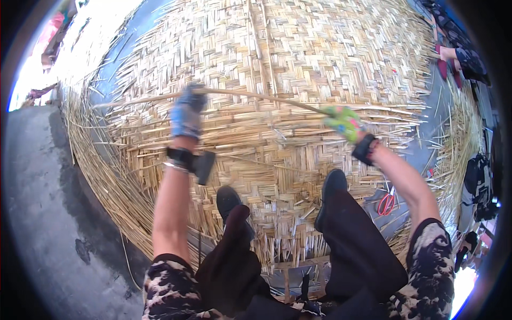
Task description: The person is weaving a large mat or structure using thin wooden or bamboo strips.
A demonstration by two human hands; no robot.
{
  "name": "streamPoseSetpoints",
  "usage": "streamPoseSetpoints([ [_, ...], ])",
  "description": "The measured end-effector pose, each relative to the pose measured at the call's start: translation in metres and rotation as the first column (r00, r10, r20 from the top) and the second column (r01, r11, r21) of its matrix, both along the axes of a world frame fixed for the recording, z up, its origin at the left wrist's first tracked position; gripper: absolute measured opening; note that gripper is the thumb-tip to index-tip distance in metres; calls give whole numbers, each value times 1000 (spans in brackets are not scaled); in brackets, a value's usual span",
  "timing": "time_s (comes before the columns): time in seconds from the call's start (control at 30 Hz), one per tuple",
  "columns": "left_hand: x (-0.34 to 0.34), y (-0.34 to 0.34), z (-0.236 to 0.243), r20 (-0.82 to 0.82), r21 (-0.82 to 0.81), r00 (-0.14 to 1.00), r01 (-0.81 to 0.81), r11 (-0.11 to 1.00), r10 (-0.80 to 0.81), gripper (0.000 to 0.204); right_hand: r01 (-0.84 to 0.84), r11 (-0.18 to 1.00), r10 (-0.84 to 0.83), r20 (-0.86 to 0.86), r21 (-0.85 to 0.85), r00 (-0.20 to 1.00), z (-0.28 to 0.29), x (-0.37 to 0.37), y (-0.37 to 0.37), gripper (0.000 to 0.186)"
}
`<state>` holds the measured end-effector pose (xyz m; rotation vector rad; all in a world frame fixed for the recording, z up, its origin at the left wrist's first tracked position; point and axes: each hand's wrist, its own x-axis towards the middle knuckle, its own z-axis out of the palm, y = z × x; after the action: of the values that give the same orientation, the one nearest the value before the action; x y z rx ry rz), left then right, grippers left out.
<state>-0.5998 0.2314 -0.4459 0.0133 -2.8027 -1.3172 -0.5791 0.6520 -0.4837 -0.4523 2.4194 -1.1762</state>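
A long, thin tan reed is stretched across in front of me, above a woven reed mat. My left hand, in a blue and grey glove smeared by motion, is closed around it left of the middle. The reed's left part runs on past that hand. My right hand, in a green patterned glove, grips the reed near its right end. Beneath the reed, several loose stalks lie across the mat. A dark block hangs beside the black band on my left wrist.
Red-handled scissors lie right of my right leg. Loose reeds are heaped along the left edge, beside a grey concrete surface. Another person's foot is at the far right; a black bag sits nearer. My shoes stand on the mat.
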Motion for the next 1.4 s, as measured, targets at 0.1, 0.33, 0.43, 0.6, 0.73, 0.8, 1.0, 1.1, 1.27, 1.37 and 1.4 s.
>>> streamPoseSetpoints([
  [0.1, -4, -136, 25, -136, -586, 972, -234, 776, 190, 18, 353, 933, -345, 100, -71, 933, -19, 7, 124, 26],
  [0.33, 13, -215, 43, -39, -722, 941, -259, 641, 336, 22, 108, 833, 261, -557, 543, 788, -10, -54, 46, 12],
  [0.43, 19, -104, -8, 138, -891, 977, 50, 451, 165, 20, -58, 974, 180, -588, 220, 788, -18, -70, -113, 16],
  [0.6, -1, 65, -75, 345, 264, 865, -461, 847, 364, 23, -78, 954, 184, -356, 291, 916, -36, -64, -191, 17],
  [0.73, -2, 96, -75, 377, 616, 922, -326, 717, 95, 26, -42, 954, 137, -307, 296, 942, -40, -56, -178, 20],
  [0.8, 0, 104, -76, 664, 668, 747, -613, 423, 34, 27, -23, 964, 130, -398, 263, 908, -43, -52, -168, 23],
  [1.0, 12, 101, -88, 243, 753, 955, -296, 588, 169, 13, -67, 966, 108, -155, 250, 982, -52, -51, -157, 29],
  [1.1, 18, 101, -88, 607, 768, 792, -606, 209, 64, 11, -76, 954, 157, -269, 289, 950, -50, -59, -154, 22],
  [1.27, 25, 99, -86, 612, 783, 789, -613, 108, 44, 12, -469, 845, 530, -288, 256, 798, -49, -74, -131, 18],
  [1.37, 29, 97, -88, 582, 806, 813, -579, 123, 16, 16, -456, 881, 465, 53, -123, 884, -59, -77, -113, 19],
  [1.4, 31, 99, -88, 587, 801, 809, -585, 126, 21, 17, -469, 876, 478, 77, -112, 875, -64, -77, -108, 18],
])
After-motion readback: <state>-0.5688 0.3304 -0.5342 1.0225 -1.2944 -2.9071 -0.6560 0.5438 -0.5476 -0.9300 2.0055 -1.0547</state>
